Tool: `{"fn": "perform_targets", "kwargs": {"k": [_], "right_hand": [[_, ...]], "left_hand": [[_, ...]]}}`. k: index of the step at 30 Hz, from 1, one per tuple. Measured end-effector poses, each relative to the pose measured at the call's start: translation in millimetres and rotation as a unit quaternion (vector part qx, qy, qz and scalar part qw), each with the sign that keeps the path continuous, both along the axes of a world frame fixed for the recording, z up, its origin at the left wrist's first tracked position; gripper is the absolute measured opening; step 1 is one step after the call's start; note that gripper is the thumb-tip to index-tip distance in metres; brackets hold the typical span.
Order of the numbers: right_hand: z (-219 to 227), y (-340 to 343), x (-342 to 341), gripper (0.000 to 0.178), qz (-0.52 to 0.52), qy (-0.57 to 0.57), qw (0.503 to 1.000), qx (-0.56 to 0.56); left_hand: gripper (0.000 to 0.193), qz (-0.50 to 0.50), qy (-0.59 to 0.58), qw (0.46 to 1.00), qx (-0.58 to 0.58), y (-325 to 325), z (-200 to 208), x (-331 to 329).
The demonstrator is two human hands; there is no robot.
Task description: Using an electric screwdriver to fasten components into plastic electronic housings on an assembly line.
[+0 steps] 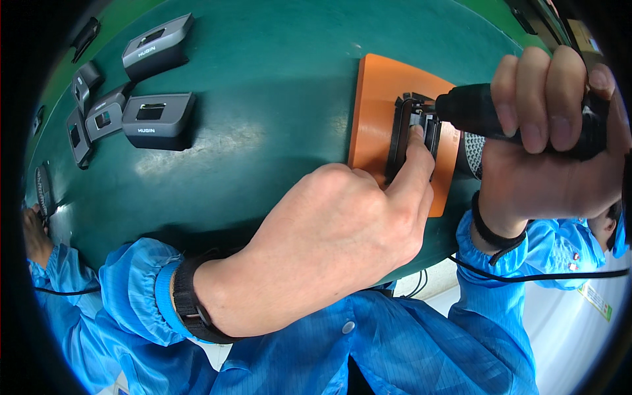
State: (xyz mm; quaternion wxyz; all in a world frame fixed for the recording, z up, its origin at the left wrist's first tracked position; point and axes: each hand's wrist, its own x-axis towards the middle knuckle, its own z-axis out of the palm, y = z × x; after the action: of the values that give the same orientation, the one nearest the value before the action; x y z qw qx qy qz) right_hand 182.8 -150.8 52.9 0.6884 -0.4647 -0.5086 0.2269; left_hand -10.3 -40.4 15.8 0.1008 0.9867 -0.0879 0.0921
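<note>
My right hand [543, 99] is closed around a black electric screwdriver [471, 110], held nearly level from the right. Its tip points left and meets the upper right part of a small black plastic housing [399, 135]. That housing lies in the recess of an orange fixture block [378, 85] on the table. My left hand [349, 217] reaches across from the lower left, its index fingertip pressing on the inside of the housing. The other left fingers curl beside the housing's near end; the thumb is mostly hidden. Any screw at the tip is too small to make out.
Several grey-and-black device covers [158, 122] with rectangular windows lie at the left of the green table [276, 85]. Another person's hand [36, 234] is at the far left edge. A perforated metal piece [474, 155] sits right of the fixture. A black cable [540, 278] runs at the lower right.
</note>
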Motion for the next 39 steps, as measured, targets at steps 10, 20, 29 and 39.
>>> {"fn": "perform_targets", "kwargs": {"k": [10,20,29,39], "right_hand": [[-2.3,1.2,-15.4,0.035,-0.004,-0.016,1.000,0.006],[45.5,-64.1,43.0,0.036,0.018,-0.037,0.998,0.045],[11.0,-85.1,45.5,0.023,-0.073,0.103,0.992,0.026],[-2.0,-81.2,51.6,0.023,-0.083,0.057,0.995,0.017]], "left_hand": [[0.030,-0.009,-0.012,1.000,-0.004,-2.2,-6.5,-0.5],[0.062,-0.015,0.106,0.994,-0.021,11.6,24.8,1.2],[0.075,-0.041,0.156,0.984,-0.072,14.3,31.9,13.8],[0.076,-0.041,0.157,0.981,-0.103,15.6,27.2,21.3]]}}
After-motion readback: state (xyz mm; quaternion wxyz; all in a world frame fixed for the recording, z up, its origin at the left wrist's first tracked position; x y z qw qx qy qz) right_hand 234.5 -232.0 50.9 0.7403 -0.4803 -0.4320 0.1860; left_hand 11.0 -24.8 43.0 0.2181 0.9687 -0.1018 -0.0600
